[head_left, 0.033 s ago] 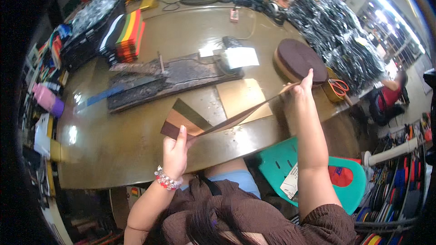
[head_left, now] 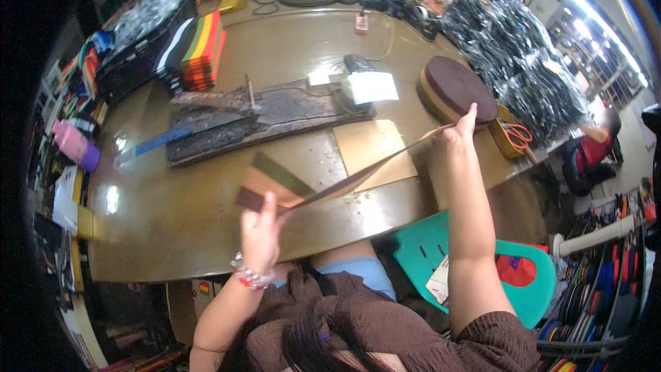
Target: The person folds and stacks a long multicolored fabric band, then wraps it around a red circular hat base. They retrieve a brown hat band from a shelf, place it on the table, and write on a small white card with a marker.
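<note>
A wide striped strap of brown, tan and olive webbing (head_left: 279, 178) stretches across the front of the table between my hands. My left hand (head_left: 260, 238), a beaded bracelet at its wrist, pinches the strap close to its free end, thumb on top; that end is smeared by motion. Farther right, my right hand (head_left: 463, 129) has the strap between thumb and fingers, thumb pointing up. Just beyond that hand lies a large flat coil of the same webbing (head_left: 458, 88), its top dark brown. The strap sags slightly between the two hands.
A dark, worn wooden board (head_left: 227, 143) with a blue strip (head_left: 165, 139) lies beyond the strap, beside a tan sheet (head_left: 375, 151). Striped pieces (head_left: 204, 52) are stacked far left. Orange-handled scissors (head_left: 518, 136) and plastic-wrapped bundles (head_left: 509, 62) sit right. A green chair (head_left: 425, 244) is beside me.
My left hand has shifted a little to the left with the strap's free end, which is now blurred. My right hand keeps its hold near the coil. The view has turned slightly.
</note>
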Motion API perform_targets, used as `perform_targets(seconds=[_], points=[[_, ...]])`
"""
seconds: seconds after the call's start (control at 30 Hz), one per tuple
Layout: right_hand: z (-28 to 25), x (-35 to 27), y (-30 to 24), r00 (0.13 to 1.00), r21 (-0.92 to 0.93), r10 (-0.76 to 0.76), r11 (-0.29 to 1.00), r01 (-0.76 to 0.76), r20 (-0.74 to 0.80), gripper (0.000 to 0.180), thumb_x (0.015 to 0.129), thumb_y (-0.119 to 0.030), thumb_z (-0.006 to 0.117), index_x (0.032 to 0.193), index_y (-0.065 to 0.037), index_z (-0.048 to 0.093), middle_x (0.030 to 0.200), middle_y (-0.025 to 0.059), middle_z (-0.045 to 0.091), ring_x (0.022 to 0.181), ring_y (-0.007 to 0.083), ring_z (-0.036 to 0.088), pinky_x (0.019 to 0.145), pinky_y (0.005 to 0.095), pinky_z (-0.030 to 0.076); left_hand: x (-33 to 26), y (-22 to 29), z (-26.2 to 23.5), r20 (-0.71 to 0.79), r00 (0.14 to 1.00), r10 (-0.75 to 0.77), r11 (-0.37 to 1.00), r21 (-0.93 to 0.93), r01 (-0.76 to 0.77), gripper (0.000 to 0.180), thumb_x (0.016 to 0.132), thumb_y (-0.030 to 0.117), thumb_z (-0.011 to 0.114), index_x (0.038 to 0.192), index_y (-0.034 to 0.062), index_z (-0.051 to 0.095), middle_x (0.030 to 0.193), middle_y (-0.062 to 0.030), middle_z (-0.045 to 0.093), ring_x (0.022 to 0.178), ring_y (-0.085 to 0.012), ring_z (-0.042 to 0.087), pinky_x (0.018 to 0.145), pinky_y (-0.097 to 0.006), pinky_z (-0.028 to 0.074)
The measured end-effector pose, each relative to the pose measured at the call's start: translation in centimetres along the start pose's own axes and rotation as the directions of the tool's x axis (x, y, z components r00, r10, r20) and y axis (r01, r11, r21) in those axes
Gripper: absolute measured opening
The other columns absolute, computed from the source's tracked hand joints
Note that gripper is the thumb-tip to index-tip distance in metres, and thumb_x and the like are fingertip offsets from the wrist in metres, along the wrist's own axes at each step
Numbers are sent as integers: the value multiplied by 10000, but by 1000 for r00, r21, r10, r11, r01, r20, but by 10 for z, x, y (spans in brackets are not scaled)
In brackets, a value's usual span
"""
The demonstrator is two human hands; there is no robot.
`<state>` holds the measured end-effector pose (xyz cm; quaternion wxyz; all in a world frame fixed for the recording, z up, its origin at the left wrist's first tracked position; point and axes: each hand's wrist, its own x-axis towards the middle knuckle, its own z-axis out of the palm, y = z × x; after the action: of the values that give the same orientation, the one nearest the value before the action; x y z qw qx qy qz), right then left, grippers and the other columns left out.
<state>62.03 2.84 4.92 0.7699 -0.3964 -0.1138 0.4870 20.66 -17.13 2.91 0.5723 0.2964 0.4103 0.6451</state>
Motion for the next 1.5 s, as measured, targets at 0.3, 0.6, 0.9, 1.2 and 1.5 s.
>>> perform_targets(seconds=[0.3,0.6,0.9,1.2,1.5], points=[[-86,-72,51,662,-758,-371,-359,545,651,572,922,-289,544,1432,-123,344,1416,244,335,1320,420,300,1100,483,239,-37,90,-221,-530,769,357,918,352,-183,683,939,49,459,1508,170,101,1509,-68,221,1296,-255,369,959,-429,442],[-101,-69,65,802,-803,-271,-459,379,533,532,914,-380,528,1351,-83,463,1356,174,449,1267,334,416,1046,449,323,20,132,-315,299,814,498,-104,953,-286,725,826,539,632,1377,118,421,1523,-151,195,1419,-344,153,1121,-487,203],[-101,-71,67,821,-789,-257,-520,327,510,497,952,-413,457,1347,-113,480,1388,151,438,1280,317,417,1057,417,324,70,134,-374,284,814,507,379,775,-506,441,773,-14,641,1181,39,482,1294,-110,435,1202,-292,496,1042,-397,357],[-102,-75,69,818,-822,-289,-458,339,498,494,962,-400,433,1290,-44,530,1370,186,472,1295,311,416,1080,373,308,83,144,-401,258,909,328,482,782,-396,229,796,-113,504,979,24,510,1174,-108,510,1229,-300,475,1054,-397,336],[-91,-95,76,827,-902,-392,-319,290,404,510,942,-415,483,1215,7,570,1292,199,532,1227,318,484,1051,366,352,90,141,-417,259,912,316,581,707,-403,213,834,-65,563,1022,22,513,1138,-103,521,1233,-298,469,1074,-402,327]])
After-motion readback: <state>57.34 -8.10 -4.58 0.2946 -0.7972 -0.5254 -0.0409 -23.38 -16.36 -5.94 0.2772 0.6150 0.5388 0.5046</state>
